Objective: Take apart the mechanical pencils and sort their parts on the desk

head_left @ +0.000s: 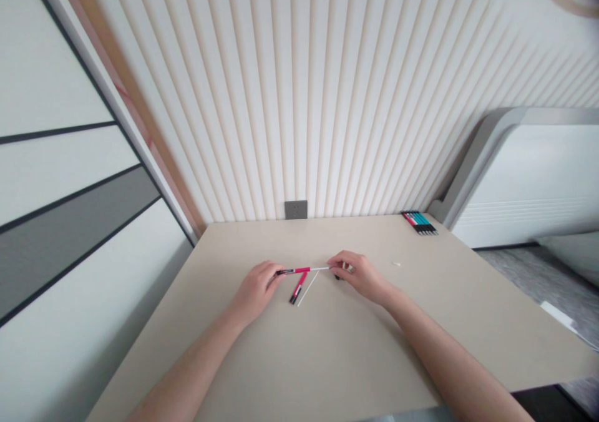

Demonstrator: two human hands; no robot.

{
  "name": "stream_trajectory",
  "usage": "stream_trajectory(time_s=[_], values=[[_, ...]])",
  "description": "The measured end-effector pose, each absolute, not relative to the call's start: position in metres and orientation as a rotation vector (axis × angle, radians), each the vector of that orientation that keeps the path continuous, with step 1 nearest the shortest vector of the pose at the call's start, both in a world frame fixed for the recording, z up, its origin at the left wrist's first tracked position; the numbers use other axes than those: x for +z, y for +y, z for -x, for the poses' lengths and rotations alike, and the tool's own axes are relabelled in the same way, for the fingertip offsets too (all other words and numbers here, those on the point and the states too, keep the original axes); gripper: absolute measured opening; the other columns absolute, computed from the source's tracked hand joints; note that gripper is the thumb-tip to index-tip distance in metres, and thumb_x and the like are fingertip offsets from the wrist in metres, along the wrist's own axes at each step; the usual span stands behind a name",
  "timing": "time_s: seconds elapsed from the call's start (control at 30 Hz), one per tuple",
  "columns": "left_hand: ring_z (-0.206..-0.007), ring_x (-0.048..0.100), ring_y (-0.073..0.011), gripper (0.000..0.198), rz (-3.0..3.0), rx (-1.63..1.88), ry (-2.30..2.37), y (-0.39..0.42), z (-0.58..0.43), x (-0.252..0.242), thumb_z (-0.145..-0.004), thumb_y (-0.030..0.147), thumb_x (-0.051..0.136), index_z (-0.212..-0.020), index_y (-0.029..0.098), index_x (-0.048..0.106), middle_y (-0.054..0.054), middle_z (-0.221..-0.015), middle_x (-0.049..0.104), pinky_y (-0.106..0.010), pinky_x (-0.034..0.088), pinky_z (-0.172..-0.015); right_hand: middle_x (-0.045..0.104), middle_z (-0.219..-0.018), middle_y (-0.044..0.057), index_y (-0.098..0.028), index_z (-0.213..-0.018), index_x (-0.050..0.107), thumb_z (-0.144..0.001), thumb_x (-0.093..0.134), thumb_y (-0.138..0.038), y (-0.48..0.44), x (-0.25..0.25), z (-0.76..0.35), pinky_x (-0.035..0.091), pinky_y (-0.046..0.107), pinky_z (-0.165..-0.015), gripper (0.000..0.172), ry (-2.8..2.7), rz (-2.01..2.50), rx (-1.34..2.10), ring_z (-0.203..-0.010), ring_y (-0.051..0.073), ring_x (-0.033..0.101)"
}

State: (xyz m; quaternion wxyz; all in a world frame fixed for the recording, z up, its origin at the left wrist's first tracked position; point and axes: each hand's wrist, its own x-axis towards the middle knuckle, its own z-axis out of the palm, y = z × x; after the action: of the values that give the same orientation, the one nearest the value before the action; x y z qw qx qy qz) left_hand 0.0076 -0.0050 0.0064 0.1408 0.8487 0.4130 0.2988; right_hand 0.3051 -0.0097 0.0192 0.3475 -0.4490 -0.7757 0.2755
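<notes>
My left hand (259, 286) pinches the dark end of a red pen barrel (294, 271) held level just above the beige table (327, 359). A thin white refill (320, 268) sticks out of the barrel's right end, and my right hand (356, 274) pinches that refill, fingers closed, with a small dark piece tucked under them. Below the barrel, a second red pen part (298, 288) and a loose white refill (307, 288) lie on the table between my hands.
Several teal and red pens (420, 222) lie in a row at the table's far right corner. A tiny white bit (396, 264) lies right of my right hand. A grey wall socket (296, 210) sits at the table's back edge. A white cabinet (528, 178) stands right.
</notes>
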Motion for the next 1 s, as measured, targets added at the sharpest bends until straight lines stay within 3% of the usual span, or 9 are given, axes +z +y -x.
stream_trajectory(time_s=[0.37,0.57,0.73,1.0], values=[[-0.09,0.06,-0.0189,0.015,-2.486,0.87,1.121,-0.006,-0.008,0.006,-0.095,0.027,0.049,-0.101,0.022,0.062,-0.005,-0.094,0.066,-0.033,0.048,-0.084,0.07,-0.092,0.005,-0.022,-0.107,0.067,-0.093,0.054,-0.036,-0.018,0.011,-0.286,0.049,0.028,-0.077,0.024,-2.041,1.129,0.619,-0.082,0.016,0.064],[-0.087,0.061,-0.0188,0.015,-2.443,0.922,1.227,-0.005,-0.009,0.007,-0.095,0.027,0.048,-0.1,0.021,0.061,-0.004,-0.092,0.065,-0.032,0.048,-0.08,0.069,-0.105,0.008,-0.021,-0.111,0.065,-0.099,0.04,-0.033,-0.011,0.014,-0.299,0.043,0.034,-0.091,0.03,-2.047,1.279,0.331,-0.099,0.02,0.06],[-0.086,0.062,-0.0197,0.017,-2.397,1.024,1.321,-0.003,-0.006,0.009,-0.095,0.032,0.047,-0.098,0.021,0.06,-0.005,-0.091,0.065,-0.033,0.049,-0.079,0.069,-0.097,0.008,-0.023,-0.1,0.07,-0.097,0.044,-0.035,-0.007,0.012,-0.305,0.04,0.036,-0.085,0.028,-2.204,1.556,0.087,-0.095,0.022,0.057],[-0.087,0.063,-0.0203,0.018,-2.361,1.053,1.354,-0.003,-0.006,0.009,-0.096,0.032,0.046,-0.098,0.021,0.059,-0.005,-0.092,0.066,-0.033,0.049,-0.079,0.069,-0.094,0.007,-0.025,-0.107,0.067,-0.096,0.05,-0.036,-0.017,0.014,-0.287,0.033,0.035,-0.079,0.023,-2.392,1.621,-0.05,-0.093,0.023,0.057]])
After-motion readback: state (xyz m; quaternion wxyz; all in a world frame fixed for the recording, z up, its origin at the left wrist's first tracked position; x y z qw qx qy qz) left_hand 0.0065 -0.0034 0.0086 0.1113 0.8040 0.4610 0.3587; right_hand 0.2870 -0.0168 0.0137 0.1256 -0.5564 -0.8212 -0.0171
